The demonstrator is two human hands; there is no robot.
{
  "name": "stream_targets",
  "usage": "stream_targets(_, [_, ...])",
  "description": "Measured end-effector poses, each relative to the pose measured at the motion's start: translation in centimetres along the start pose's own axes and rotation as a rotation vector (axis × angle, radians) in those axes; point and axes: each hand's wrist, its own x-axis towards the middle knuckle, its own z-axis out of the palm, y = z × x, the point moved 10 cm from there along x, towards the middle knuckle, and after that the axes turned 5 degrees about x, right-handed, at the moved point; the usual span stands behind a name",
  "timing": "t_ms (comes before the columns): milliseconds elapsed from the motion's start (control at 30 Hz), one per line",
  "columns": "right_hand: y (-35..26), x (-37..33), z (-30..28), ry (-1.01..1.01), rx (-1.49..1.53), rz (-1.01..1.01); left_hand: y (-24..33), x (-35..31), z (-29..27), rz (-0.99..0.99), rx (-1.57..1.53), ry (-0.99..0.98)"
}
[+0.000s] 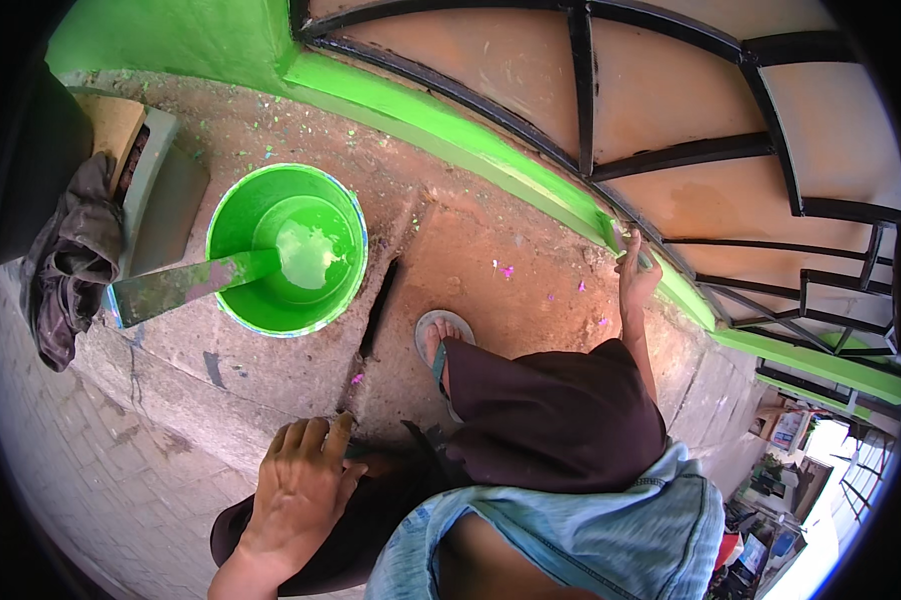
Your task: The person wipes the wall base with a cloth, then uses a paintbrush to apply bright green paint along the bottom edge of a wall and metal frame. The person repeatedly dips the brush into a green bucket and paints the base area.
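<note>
My right hand (635,285) is closed at the low green ledge (531,185), on what looks like a small paintbrush (647,260) smeared green; my fingers hide most of it. The ledge near it is wet, bright green. My left hand (306,485) rests over my bent left knee, fingers loosely curved and nothing in them. Beyond that hand stands a round bucket (233,215) with green paint (316,250) in it. A flat paint-stained board (186,290) leans over the bucket's left rim, one end in the paint.
Black metal framing (583,90) with tan panels rises above the ledge. At the left are a grey block-like planter (166,210) and a crumpled dark cloth (71,260). My sandaled foot (443,340) stands on the concrete by a dark slot (381,305). Pink petals (508,272) lie scattered.
</note>
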Motion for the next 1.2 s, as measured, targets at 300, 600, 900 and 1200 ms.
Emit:
stream_targets(300, [-2.6, -0.8, 2.5, -0.004, -0.118, -0.297, 3.2, 0.1, -4.4, 0.218, -0.620, 0.076])
stream_targets(600, [-0.3, -0.3, 0.0, -0.001, -0.202, -0.230, 4.8, -1.8, -6.2, 0.502, -1.368, -0.061])
stream_targets(900, [-1.6, -1.2, 1.3, -0.012, 0.101, -0.140, 6.1, -3.5, -6.8, 0.736, -1.664, -0.089])
stream_targets(1200, [-4.0, -1.7, 6.9, -0.257, 0.276, -0.032, 6.5, -3.8, -6.4, 0.943, -1.880, 0.029])
